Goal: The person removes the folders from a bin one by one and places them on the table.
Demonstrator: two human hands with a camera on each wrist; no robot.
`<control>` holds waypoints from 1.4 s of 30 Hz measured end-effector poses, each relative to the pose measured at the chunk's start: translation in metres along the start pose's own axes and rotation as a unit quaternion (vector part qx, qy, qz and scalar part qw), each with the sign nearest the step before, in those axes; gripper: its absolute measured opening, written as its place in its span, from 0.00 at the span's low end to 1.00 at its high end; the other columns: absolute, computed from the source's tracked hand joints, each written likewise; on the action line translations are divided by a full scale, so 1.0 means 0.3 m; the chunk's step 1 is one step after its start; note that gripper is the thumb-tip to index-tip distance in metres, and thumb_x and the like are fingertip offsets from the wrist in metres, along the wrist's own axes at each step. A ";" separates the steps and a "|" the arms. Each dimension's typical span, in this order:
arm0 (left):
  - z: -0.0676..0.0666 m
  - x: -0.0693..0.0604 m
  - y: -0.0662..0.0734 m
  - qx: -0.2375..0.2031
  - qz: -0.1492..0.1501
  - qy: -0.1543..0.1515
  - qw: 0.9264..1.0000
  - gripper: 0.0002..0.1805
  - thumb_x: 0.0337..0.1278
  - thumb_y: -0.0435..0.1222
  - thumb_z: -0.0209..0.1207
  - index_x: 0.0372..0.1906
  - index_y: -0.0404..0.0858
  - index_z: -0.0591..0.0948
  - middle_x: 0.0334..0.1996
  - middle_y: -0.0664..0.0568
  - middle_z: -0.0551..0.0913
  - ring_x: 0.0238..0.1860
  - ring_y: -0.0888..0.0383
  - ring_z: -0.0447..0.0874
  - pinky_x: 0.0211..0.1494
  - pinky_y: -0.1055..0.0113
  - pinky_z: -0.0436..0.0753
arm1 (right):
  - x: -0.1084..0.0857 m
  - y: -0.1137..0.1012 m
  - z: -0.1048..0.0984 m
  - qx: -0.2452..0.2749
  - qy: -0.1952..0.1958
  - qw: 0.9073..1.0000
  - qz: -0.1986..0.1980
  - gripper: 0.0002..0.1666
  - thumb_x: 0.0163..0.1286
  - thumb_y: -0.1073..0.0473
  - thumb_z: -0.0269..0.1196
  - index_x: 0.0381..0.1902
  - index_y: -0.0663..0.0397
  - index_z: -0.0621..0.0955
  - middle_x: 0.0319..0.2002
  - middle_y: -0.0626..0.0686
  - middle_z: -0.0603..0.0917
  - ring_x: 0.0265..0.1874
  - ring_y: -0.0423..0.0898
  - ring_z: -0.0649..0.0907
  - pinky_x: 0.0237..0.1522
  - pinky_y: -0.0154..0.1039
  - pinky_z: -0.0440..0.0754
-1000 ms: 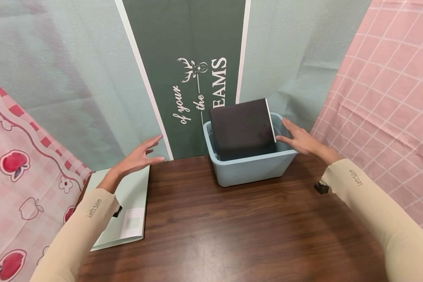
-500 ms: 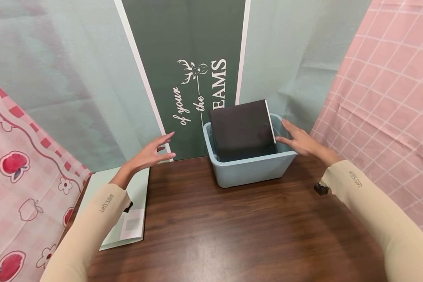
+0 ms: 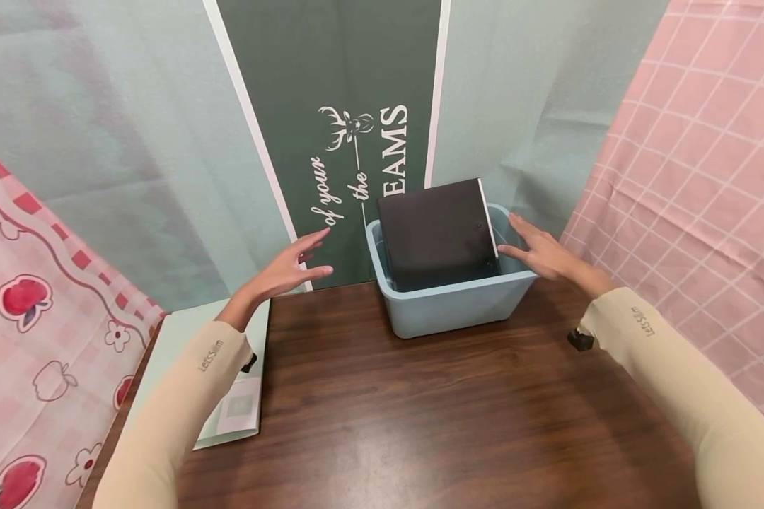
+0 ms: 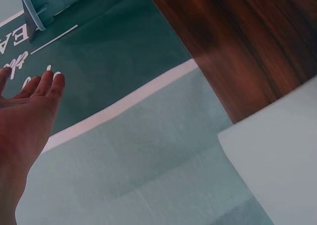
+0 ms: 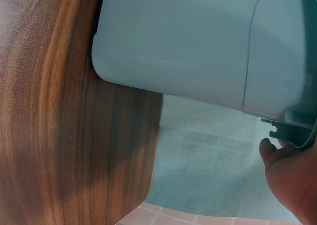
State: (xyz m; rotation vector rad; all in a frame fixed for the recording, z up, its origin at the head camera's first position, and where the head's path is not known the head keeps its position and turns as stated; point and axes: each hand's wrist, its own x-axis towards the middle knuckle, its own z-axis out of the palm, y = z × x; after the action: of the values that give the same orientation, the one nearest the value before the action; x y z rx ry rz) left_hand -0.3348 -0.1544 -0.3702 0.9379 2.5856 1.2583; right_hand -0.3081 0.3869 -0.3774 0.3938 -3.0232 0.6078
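A light blue plastic bin (image 3: 458, 311) stands at the back of the table. Tilted inside it and sticking out over the rim is a black, flat-faced item (image 3: 436, 230) with a pale right edge, perhaps a binder; its lower part is hidden. My right hand (image 3: 545, 256) is at the bin's right rim, fingers fairly straight and thumb reaching over the inside. The right wrist view has this hand (image 5: 294, 178) close against the rim; how firmly it touches is unclear. My left hand (image 3: 286, 272) hovers left of the bin, fingers spread and holding nothing.
A pale green folder (image 3: 238, 406) with a whitish label lies at the table's left, partly under my left forearm. The brown wooden table (image 3: 420, 410) ends at a hanging cloth (image 3: 331, 56) behind. A pink checked cloth (image 3: 694, 141) hangs at the right, a fruit-patterned one (image 3: 25, 304) at the left.
My left hand has moved right, from above the green folder toward the bin. My right hand, the bin and the black item have stayed in place.
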 end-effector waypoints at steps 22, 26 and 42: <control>0.037 0.135 0.070 -0.042 0.004 -0.001 0.999 0.45 0.72 0.47 0.66 0.86 0.51 0.58 0.85 0.50 0.57 0.82 0.41 0.60 0.82 0.44 0.62 | -0.001 0.013 0.001 0.004 0.006 1.000 -0.001 0.53 0.83 0.35 0.52 0.86 0.61 0.45 0.85 0.65 0.44 0.83 0.69 0.49 0.80 0.70 0.46; 0.047 0.162 0.072 -0.064 0.004 0.000 0.998 0.45 0.72 0.46 0.66 0.86 0.49 0.57 0.84 0.45 0.57 0.82 0.40 0.59 0.82 0.43 0.62 | 0.002 0.013 0.001 0.005 0.006 1.000 -0.003 0.53 0.83 0.35 0.52 0.86 0.61 0.46 0.85 0.65 0.44 0.83 0.69 0.49 0.80 0.70 0.47; 0.084 0.255 0.091 -0.070 0.006 -0.001 0.998 0.43 0.74 0.43 0.64 0.86 0.45 0.57 0.85 0.47 0.56 0.83 0.46 0.58 0.83 0.51 0.61 | 0.004 0.010 0.002 0.006 0.010 1.000 0.001 0.53 0.83 0.35 0.52 0.86 0.61 0.46 0.85 0.66 0.45 0.82 0.70 0.50 0.80 0.69 0.48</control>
State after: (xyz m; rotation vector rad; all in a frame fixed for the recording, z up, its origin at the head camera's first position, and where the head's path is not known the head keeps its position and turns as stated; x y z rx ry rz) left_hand -0.3739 -0.0806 -0.3541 0.9276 2.4549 1.4194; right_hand -0.3099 0.3892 -0.3791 0.3847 -3.0032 0.6266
